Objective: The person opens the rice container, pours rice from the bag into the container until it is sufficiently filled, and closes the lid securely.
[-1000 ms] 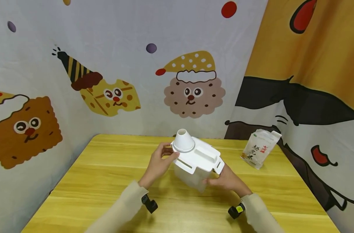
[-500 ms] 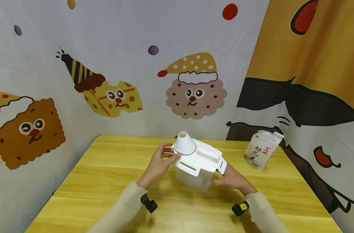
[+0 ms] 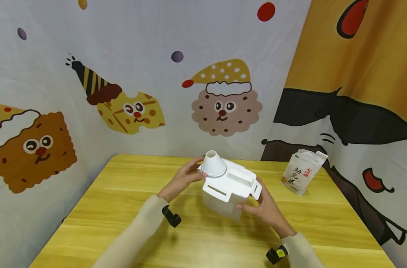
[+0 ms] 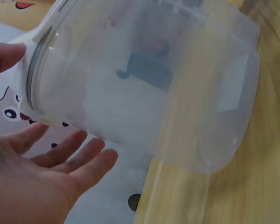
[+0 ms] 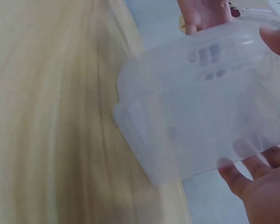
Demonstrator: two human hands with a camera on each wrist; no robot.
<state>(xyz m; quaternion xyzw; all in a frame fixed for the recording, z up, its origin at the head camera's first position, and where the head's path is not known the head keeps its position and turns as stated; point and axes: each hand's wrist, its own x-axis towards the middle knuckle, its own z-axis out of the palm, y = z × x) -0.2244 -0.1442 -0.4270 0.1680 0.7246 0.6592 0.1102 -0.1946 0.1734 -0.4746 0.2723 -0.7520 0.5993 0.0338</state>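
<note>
A translucent plastic storage container with a white lid stands tilted in the middle of the table. A white cone-shaped cap rises from the lid's left end. My left hand holds that end, thumb at the lid's edge; in the left wrist view its other fingers spread loosely beside the wall. On the opposite side my right hand grips the container's body, thumb on the near face. Through the clear wall in the right wrist view, fingertips press the other face.
At the back right of the wooden table a white rice bag with printed characters leans upright. A curtain with cartoon figures hangs right behind the table's far edge.
My left hand has shifted slightly up along the lid's end. My right hand has moved a little higher on the container's side. The container stays nearly in place.
</note>
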